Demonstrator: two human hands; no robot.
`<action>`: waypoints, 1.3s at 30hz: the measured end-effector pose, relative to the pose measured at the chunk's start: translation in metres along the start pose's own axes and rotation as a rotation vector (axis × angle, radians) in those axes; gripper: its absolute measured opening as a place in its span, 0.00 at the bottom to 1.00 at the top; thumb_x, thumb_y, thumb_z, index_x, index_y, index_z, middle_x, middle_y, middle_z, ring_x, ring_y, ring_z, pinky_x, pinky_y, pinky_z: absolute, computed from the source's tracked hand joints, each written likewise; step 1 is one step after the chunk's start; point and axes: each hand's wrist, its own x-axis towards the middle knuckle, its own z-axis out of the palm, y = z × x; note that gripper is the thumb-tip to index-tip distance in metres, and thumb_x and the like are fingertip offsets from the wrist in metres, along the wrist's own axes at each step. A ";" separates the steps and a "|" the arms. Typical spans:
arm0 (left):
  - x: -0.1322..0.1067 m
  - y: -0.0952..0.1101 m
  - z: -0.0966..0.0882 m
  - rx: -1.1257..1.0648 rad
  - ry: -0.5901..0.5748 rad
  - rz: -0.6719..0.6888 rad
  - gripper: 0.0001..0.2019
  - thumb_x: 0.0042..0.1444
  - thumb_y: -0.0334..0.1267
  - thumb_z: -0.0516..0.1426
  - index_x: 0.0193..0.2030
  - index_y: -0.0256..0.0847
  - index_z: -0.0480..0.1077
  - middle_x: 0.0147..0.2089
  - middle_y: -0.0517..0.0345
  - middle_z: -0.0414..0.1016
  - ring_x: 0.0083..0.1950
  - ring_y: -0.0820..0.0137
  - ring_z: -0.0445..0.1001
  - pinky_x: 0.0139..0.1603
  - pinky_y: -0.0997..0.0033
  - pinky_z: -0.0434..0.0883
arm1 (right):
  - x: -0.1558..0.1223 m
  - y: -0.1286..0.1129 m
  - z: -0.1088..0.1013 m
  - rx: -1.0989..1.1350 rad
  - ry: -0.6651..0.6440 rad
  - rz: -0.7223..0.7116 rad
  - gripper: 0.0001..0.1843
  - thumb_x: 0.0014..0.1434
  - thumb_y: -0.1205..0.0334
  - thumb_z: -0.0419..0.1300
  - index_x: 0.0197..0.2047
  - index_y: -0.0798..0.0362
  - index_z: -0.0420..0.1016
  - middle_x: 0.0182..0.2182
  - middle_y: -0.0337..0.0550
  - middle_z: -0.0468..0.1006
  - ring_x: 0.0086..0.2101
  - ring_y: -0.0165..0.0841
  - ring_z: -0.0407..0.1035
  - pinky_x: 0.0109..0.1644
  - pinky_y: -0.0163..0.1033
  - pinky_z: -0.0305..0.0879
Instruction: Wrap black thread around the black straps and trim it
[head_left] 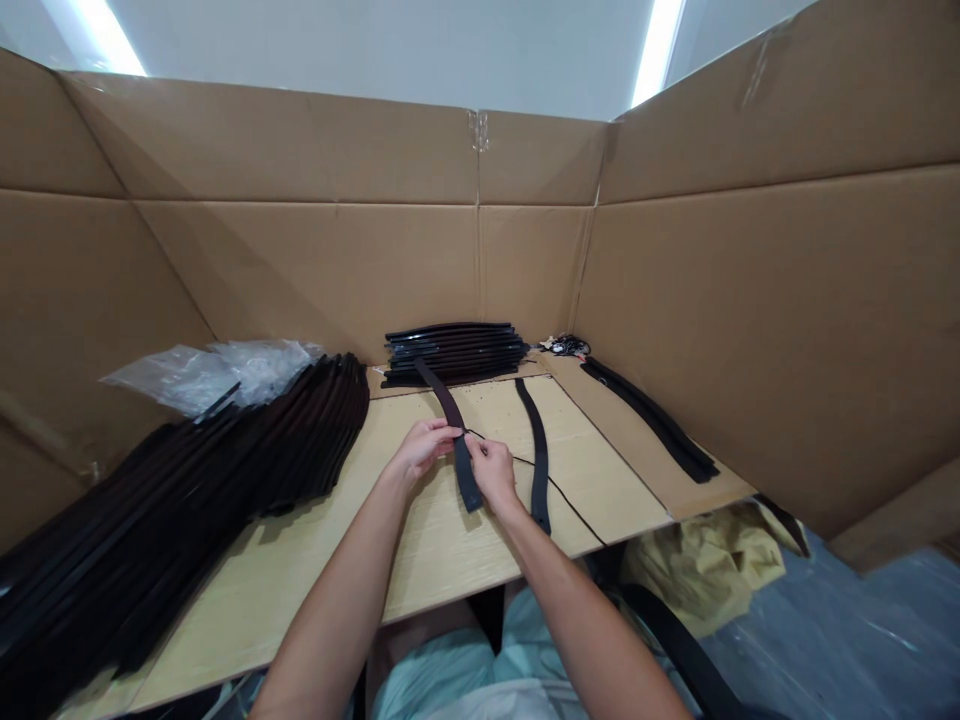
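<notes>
The left hand [422,450] was narrowly closed, its fingertips [450,432] pinching the edge of a dark strap [466,484] near the strap's middle. The right hand [491,472] sat just beside it, also closed narrowly, its fingers seeming to pinch a thin cord [561,491] against the strap; the exact grip was hidden by the fingers. The strap lay tilted across a pale board [420,560], its far end pointing toward the back and its near end just below the hands. The cord ran from the hands toward the board's near right corner.

A second strap [538,470] lay just right of the right hand, apart from the first, with the cord crossing near it. A large pile of straps [187,500] lay left of the left hand, with a plastic bag [217,375] behind it. A stack of straps [454,352] stood at the back of the board. More straps [652,420] lay along a cardboard strip [637,420] to the right, and cardboard walls [300,270] rose behind everything.
</notes>
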 end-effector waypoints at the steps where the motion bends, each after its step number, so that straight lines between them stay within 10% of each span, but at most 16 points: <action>1: 0.000 0.000 0.000 -0.002 0.000 0.000 0.08 0.35 0.28 0.67 0.26 0.34 0.76 0.28 0.52 0.80 0.29 0.71 0.76 0.35 0.73 0.71 | 0.000 0.000 0.000 0.003 -0.002 0.001 0.26 0.55 0.44 0.51 0.13 0.52 0.62 0.12 0.35 0.60 0.18 0.29 0.53 0.22 0.35 0.47; 39: 0.001 -0.001 -0.002 -0.031 0.004 0.050 0.10 0.34 0.30 0.68 0.28 0.34 0.78 0.32 0.49 0.81 0.30 0.70 0.76 0.36 0.72 0.71 | 0.007 -0.006 -0.005 0.153 0.014 0.155 0.21 0.52 0.44 0.60 0.19 0.48 0.59 0.15 0.34 0.64 0.20 0.33 0.62 0.23 0.35 0.55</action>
